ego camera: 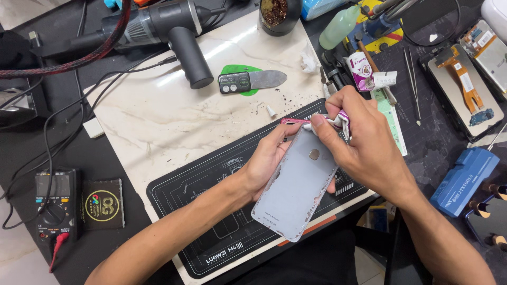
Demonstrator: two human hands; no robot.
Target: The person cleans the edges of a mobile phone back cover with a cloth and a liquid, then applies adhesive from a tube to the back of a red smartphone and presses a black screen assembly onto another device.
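Note:
My left hand (pixel 266 158) grips a pale grey-blue phone back cover (pixel 296 187) from below, holding it tilted over the black work mat (pixel 211 184). The cover has a pink rim at its top edge and a small oval hole near the middle. My right hand (pixel 359 140) pinches a crumpled white cloth (pixel 335 122) with a bit of pink and purple in it, and presses it against the cover's upper right corner.
A marble slab (pixel 158 105) lies under the mat. On it are a metal pry blade on a green pick (pixel 252 81) and a handheld blower (pixel 174 31). A multimeter (pixel 55 203) sits left; tweezers (pixel 412 74), phone screens (pixel 465 89) and a blue tool box (pixel 465 179) right.

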